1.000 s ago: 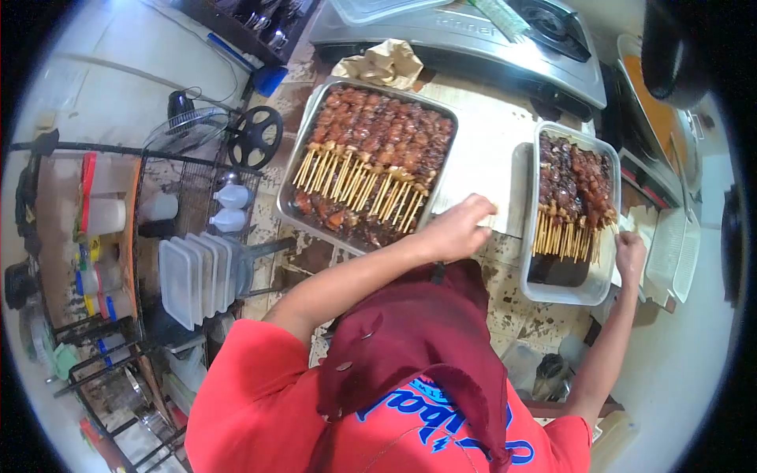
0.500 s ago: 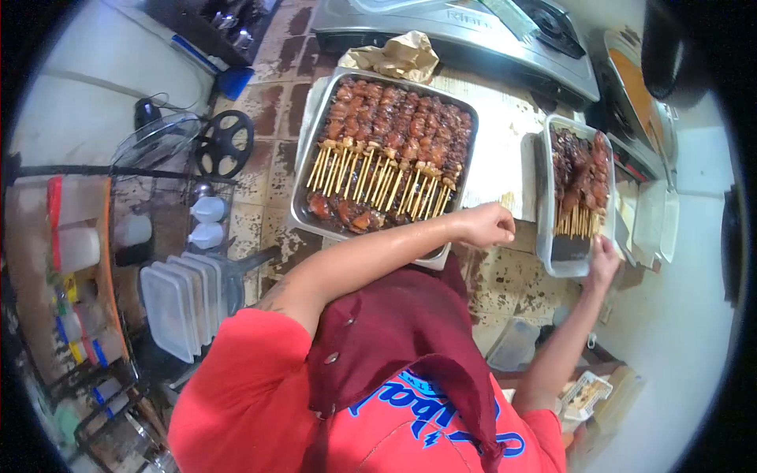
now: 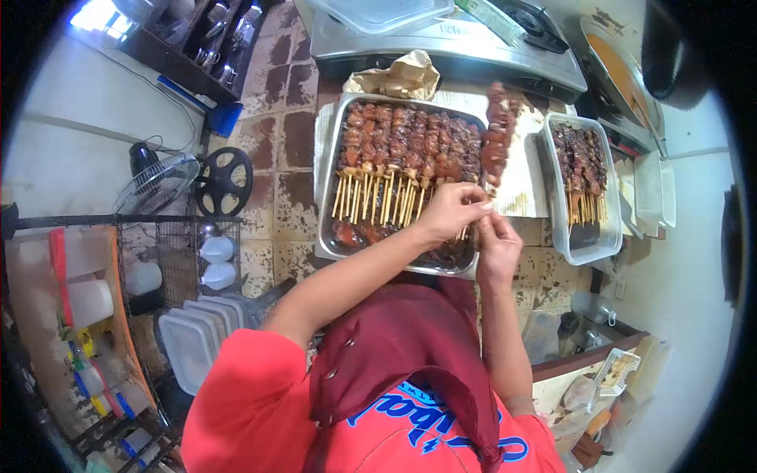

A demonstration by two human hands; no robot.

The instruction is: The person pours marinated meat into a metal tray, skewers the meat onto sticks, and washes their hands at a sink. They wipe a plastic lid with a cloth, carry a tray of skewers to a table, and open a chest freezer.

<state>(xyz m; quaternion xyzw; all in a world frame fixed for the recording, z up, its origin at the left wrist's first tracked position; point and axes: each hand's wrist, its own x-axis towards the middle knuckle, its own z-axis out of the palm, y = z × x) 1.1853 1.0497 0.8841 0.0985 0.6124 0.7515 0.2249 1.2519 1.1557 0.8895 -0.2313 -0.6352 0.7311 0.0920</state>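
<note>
Brown skewered meat (image 3: 496, 146) juts up from both hands, just beside the metal tray (image 3: 329, 183) and apart from the plastic tub (image 3: 597, 254). The left hand (image 3: 449, 213) pinches its lower end; the right hand's (image 3: 501, 248) grip is pressed together there too, slightly below. More skewers (image 3: 394, 150) line the tray.

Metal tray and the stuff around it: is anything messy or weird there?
Yes. The tiles beside the metal tray look odd: uneven dark patches, maybe worn or stained. Behind the tray, some brown paper is crumpled. The meat skewers inside lie neatly side by side.
</note>
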